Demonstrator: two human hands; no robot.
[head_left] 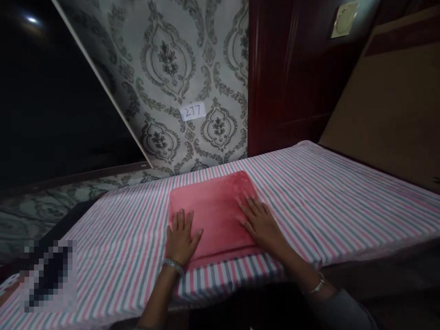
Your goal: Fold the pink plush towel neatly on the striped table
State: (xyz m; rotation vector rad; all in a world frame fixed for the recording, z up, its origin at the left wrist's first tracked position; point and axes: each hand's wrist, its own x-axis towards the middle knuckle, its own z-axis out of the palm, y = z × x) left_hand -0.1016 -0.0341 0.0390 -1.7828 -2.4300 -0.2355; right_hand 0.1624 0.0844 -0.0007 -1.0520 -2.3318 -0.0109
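A pink, plush-looking folded cloth (213,215) lies as a flat rectangle on the striped sheet (319,192), close to its front edge. My left hand (181,240) rests flat on the cloth's left side with the fingers spread. On the right side, my right hand (259,224) lies palm down on the pile, fingers apart. Neither hand grips anything. A fold line shows along the cloth's near edge.
A large dark screen (62,105) stands at the left. Behind the sheet is a patterned wall (168,59) with a paper label (193,111) reading 277. A brown board (392,101) leans at the right. A pixelated patch covers something at lower left.
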